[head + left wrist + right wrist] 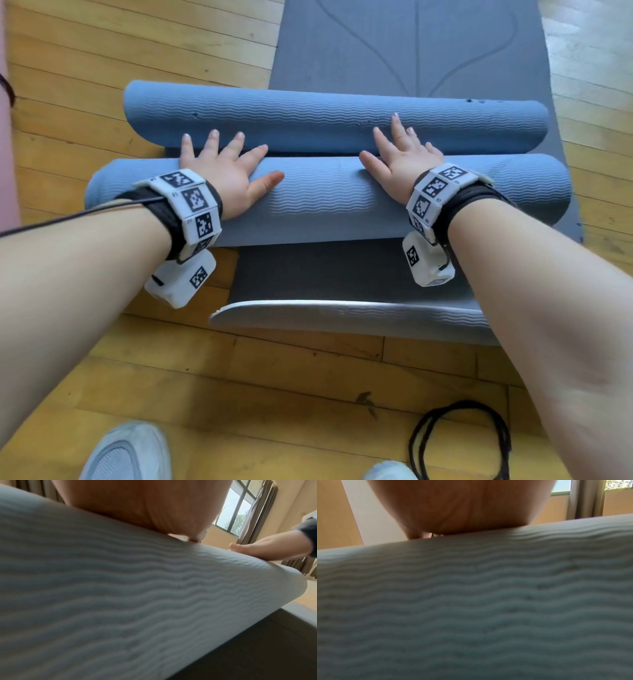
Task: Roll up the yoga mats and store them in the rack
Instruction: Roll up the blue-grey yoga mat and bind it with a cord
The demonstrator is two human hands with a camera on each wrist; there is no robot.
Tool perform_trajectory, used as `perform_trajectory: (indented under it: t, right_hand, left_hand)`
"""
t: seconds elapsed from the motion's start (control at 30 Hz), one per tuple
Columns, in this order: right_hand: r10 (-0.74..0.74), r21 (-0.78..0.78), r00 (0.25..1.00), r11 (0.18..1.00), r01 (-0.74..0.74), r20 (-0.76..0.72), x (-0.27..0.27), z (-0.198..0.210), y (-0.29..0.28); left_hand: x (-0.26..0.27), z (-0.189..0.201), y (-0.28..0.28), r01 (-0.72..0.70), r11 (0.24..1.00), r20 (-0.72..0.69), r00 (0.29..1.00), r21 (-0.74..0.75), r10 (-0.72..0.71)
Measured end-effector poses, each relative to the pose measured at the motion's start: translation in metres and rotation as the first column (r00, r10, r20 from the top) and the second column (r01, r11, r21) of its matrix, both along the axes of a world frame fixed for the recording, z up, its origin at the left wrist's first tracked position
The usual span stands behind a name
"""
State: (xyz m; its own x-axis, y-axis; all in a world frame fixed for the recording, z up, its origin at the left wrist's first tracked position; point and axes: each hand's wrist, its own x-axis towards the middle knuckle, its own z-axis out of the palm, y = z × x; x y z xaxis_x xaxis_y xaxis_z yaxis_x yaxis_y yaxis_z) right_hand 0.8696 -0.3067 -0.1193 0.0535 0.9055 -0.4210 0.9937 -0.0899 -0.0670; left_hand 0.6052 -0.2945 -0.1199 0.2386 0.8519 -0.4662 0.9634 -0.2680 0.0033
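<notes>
The left hand (228,174) lies flat with fingers spread wide on the near blue roll (329,202) at centre frame, gripping nothing. The right hand (400,161) also presses flat and spread, palm on the same roll, fingertips reaching the far blue roll (329,118) just above it. Both rolls lie across a grey mat (411,44) that runs to the top of the frame on a wooden floor (102,51). A black cord (462,442) loops at lower right, and a grey shoe (126,452) shows at lower left.
</notes>
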Motion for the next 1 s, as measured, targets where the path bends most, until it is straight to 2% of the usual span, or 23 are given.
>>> perform_trajectory:
  t: [0.23, 0.47, 0.63, 0.73, 0.87, 1.0]
  right_hand:
    - [0.043, 0.064, 0.999, 0.997, -0.044, 0.028, 0.002, 0.000, -0.004]
    - [0.023, -0.049, 0.999, 0.999, -0.022, 0.030, 0.001, 0.007, 0.014]
    - [0.013, -0.032, 1.000, 0.999, -0.013, 0.005, 0.002, 0.006, 0.020]
    - [0.011, 0.001, 1.000, 1.000, -0.011, -0.016, 0.003, 0.003, 0.020]
    - [0.016, 0.024, 1.000, 1.000, -0.016, 0.001, 0.002, 0.004, 0.019]
    - [0.029, 0.037, 0.999, 0.999, -0.030, 0.022, 0.001, 0.004, 0.016]
  left_hand:
    - [0.004, 0.005, 0.021, -0.020, 1.000, 0.011, 1.000, -0.008, 0.020]
    - [0.002, 0.006, 0.005, 0.033, 0.996, -0.032, 0.999, 0.087, -0.030]
    - [-0.001, 0.000, -0.012, 0.049, 0.992, -0.024, 0.999, 0.114, -0.047]
    - [-0.001, 0.001, -0.003, 0.029, 0.995, -0.008, 1.000, 0.096, -0.029]
    - [-0.002, 0.000, 0.014, 0.088, 0.993, -0.051, 0.995, 0.084, -0.084]
    - [0.000, 0.004, 0.031, 0.090, 0.993, -0.081, 0.993, 0.073, -0.084]
